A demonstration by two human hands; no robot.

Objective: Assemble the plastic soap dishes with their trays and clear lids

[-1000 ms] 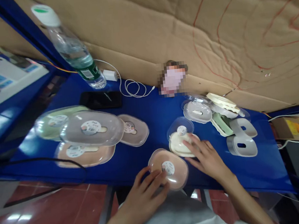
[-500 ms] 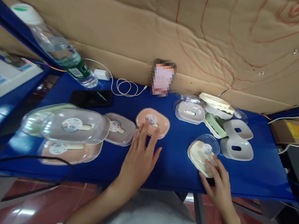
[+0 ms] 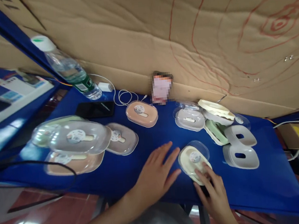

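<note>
My left hand [image 3: 158,171] is open above the blue table, fingers spread, its tips close to the left side of a cream oval box [image 3: 189,161]. Nothing is in that hand. My right hand [image 3: 211,191] grips the near end of the cream box, fingers on top and thumb at the lower left. A clear lid [image 3: 203,149] with a round label lies askew on the box, sticking out at the back right. Farther back, a peach oval box [image 3: 146,117] with a round label sits apart, in front of the propped phone.
Labelled, clear-lidded boxes [image 3: 80,144] overlap on the left, beside a grey one [image 3: 124,141]. Box parts [image 3: 217,119] and grey shells with slots [image 3: 244,161] stand right. Behind are a water bottle [image 3: 79,76], a black phone [image 3: 95,110], a white cable [image 3: 126,96] and a propped phone [image 3: 161,87].
The peach box has moved away from me, toward the back left, and my left hand has left it, coming nearer and to the right. My right hand has shifted the cream box left.
</note>
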